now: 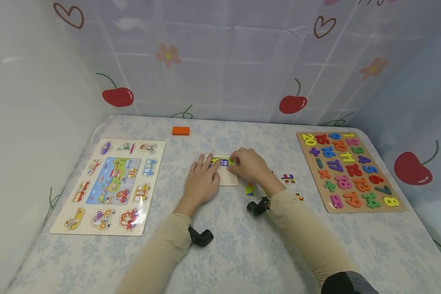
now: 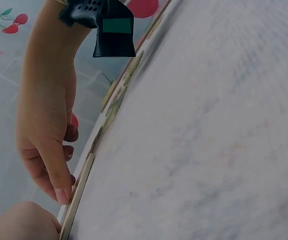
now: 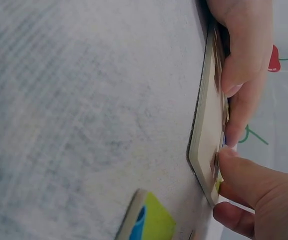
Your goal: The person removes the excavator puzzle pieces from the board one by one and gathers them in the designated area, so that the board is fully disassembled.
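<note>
A small pale wooden puzzle board [image 1: 228,178] lies mid-table, with brightly coloured pieces [image 1: 224,162] set along its far side and bare wood nearer the person. My left hand [image 1: 201,181] lies over the board's left part, fingers extended and touching the pieces. At the board's far right corner, my right hand [image 1: 251,166] pinches a puzzle piece between thumb and curled fingers; in the right wrist view the right thumb [image 3: 243,175] covers most of it. Close to the right hand lies a loose yellow-green and blue piece [image 1: 250,189], its edge also visible in the right wrist view.
More loose pieces [image 1: 288,178] lie right of the right wrist. A vehicle puzzle board [image 1: 152,212] is at left, a number puzzle board [image 1: 325,200] at right. An orange block [image 1: 181,131] sits near the back edge, before a patterned curtain [image 1: 220,73].
</note>
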`<state>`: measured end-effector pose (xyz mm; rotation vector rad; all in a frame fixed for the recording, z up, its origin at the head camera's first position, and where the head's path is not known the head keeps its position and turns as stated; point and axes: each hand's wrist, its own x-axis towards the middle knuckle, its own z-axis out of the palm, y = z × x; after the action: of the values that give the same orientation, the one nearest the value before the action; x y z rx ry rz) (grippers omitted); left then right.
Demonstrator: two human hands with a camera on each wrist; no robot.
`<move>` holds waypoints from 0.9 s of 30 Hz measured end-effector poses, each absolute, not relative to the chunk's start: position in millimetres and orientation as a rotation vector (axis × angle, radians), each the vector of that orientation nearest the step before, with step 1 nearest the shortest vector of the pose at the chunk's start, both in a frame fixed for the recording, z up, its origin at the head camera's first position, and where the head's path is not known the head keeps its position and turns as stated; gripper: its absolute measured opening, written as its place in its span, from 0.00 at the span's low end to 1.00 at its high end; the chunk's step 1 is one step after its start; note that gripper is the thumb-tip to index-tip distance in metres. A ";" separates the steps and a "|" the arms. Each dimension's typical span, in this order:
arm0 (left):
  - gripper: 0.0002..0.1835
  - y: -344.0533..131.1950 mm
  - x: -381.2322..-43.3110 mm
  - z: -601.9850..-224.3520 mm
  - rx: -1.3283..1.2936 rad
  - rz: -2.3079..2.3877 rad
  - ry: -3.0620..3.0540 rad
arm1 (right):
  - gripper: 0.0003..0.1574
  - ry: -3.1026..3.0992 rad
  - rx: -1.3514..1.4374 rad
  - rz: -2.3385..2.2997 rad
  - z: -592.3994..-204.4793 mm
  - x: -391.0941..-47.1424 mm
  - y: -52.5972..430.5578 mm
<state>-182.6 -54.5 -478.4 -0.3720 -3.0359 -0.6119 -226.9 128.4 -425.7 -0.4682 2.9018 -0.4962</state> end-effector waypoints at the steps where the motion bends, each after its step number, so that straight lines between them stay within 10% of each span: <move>1: 0.28 -54.6 -182.6 -478.7 -0.371 -0.606 -3.038 | 0.23 2.898 -0.461 -0.502 -425.8 -227.5 128.1; 27: 0.30 -54.1 -180.1 -476.8 -0.357 -0.603 -3.040 | 0.13 2.686 -0.286 -1.014 -410.8 -236.0 153.5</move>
<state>-180.1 -54.1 -476.8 -0.3567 -3.0399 -0.6030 -236.0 153.5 -410.8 -0.2863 2.6860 -1.0141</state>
